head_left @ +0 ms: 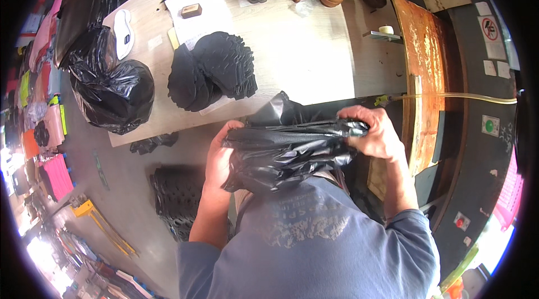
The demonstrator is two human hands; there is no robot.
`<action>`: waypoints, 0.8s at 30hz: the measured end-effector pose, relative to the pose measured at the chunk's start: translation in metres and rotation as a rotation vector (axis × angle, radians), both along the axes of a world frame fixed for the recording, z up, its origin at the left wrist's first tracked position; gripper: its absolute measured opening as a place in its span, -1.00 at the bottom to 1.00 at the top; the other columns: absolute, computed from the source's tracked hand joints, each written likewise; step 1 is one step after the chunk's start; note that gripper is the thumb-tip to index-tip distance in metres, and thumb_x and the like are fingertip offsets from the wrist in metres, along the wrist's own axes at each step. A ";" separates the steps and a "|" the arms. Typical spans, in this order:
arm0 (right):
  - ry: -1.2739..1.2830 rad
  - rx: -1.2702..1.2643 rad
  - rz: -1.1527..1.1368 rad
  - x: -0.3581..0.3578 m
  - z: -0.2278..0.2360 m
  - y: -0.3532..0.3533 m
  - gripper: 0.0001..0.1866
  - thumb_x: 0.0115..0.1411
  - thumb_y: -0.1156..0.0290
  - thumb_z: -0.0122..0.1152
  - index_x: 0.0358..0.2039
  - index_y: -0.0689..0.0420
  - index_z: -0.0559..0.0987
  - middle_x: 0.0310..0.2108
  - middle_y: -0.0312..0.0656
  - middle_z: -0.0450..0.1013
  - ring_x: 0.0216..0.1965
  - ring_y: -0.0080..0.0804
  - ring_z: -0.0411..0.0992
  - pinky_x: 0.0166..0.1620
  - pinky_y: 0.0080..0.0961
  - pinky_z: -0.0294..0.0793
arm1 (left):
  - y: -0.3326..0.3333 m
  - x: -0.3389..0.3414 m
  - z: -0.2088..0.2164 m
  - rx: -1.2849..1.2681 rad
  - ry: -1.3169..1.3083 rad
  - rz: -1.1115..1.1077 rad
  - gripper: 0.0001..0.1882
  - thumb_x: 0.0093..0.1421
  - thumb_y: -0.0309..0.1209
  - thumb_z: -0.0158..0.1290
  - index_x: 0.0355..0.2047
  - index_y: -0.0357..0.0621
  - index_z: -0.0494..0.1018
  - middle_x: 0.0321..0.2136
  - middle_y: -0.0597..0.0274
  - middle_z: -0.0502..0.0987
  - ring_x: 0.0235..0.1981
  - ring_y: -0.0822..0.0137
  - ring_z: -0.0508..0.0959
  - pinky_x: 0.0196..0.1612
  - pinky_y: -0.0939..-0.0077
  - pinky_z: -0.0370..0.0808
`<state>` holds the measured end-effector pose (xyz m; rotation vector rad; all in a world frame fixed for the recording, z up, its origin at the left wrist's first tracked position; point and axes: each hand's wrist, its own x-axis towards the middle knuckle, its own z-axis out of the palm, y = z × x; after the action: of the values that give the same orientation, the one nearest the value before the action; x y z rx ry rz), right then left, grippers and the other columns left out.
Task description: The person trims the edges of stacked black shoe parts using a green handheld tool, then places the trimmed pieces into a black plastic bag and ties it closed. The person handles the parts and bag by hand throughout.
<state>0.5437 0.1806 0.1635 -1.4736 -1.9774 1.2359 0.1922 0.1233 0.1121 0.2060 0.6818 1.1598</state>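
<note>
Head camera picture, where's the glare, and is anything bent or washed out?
In the head view, glare whitens part of the tabletop, highlights streak the black plastic between the left hand and right hand, straight edges curve toward the rim, and a lower-left patch is washed out.

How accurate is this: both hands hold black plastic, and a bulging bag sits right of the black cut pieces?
Wrong side: the head view shows the bulging bag left of the black cut pieces. Left hand and right hand do hold the black plastic.
</note>
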 end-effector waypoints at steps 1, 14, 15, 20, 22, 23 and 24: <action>-0.150 0.133 -0.025 -0.001 -0.006 0.002 -0.61 0.01 0.62 0.41 -0.08 0.23 0.67 -0.30 -0.16 0.68 -0.25 -0.45 0.65 -0.11 -0.52 0.60 | -0.001 -0.005 0.003 -0.045 0.119 -0.108 -0.62 0.30 -0.46 0.18 0.09 -0.31 0.45 -0.09 0.18 0.62 -0.10 0.40 0.63 0.00 0.51 0.58; 1.016 -0.579 -0.420 -0.027 -0.018 0.015 -0.71 0.28 0.47 0.36 0.00 0.27 0.65 -0.14 -0.19 0.67 -0.16 -0.50 0.64 0.01 -0.54 0.65 | 0.005 -0.017 -0.008 0.252 0.951 -0.275 -0.68 0.19 -0.62 0.06 -0.03 -0.30 0.56 -0.16 0.13 0.63 -0.22 0.32 0.60 -0.12 0.45 0.54; 0.803 -0.570 -0.437 -0.027 -0.014 0.017 -0.72 0.22 0.50 0.41 -0.05 0.26 0.66 -0.19 -0.25 0.67 -0.18 -0.57 0.61 -0.02 -0.60 0.62 | 0.005 -0.015 -0.014 0.064 0.708 -0.144 -0.63 0.23 -0.63 -0.02 0.04 -0.30 0.55 -0.09 0.15 0.64 -0.14 0.27 0.64 -0.08 0.44 0.57; 0.566 -0.566 -0.075 -0.021 0.003 0.042 -0.52 0.01 0.47 0.62 -0.04 0.24 0.65 -0.25 -0.34 0.65 -0.16 -0.59 0.57 0.01 -0.54 0.56 | -0.009 -0.025 -0.021 -0.297 0.105 0.084 -0.61 0.37 -0.36 -0.10 0.09 -0.31 0.51 -0.10 0.06 0.65 -0.18 0.20 0.68 -0.06 0.31 0.64; 0.289 -0.418 0.008 -0.023 0.004 0.050 -0.49 0.00 0.48 0.59 0.00 0.23 0.65 -0.24 -0.28 0.66 -0.13 -0.51 0.59 0.01 -0.49 0.57 | -0.013 -0.030 -0.019 -0.306 -0.131 0.045 -0.60 0.37 -0.30 -0.08 0.04 -0.31 0.53 -0.15 0.06 0.65 -0.18 0.18 0.67 -0.06 0.28 0.64; 0.029 -0.240 0.103 -0.024 0.003 0.055 -0.48 -0.03 0.51 0.54 0.01 0.24 0.64 -0.22 -0.25 0.66 -0.15 -0.51 0.60 0.00 -0.49 0.58 | -0.015 -0.032 -0.019 -0.396 -0.057 0.026 -0.60 0.36 -0.28 -0.08 0.02 -0.31 0.54 -0.16 0.06 0.66 -0.19 0.17 0.67 -0.06 0.27 0.63; -0.075 -0.222 0.018 -0.030 -0.004 0.060 -0.50 -0.01 0.53 0.47 0.01 0.24 0.64 -0.21 -0.25 0.66 -0.16 -0.52 0.59 -0.01 -0.50 0.58 | -0.017 -0.032 -0.020 -0.438 -0.018 0.008 -0.60 0.36 -0.27 -0.08 0.00 -0.31 0.55 -0.18 0.05 0.66 -0.19 0.16 0.67 -0.07 0.25 0.63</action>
<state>0.5135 0.2401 0.1596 -1.6320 -1.9560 1.4680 0.1600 0.1063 0.0924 -0.1770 0.9027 0.9910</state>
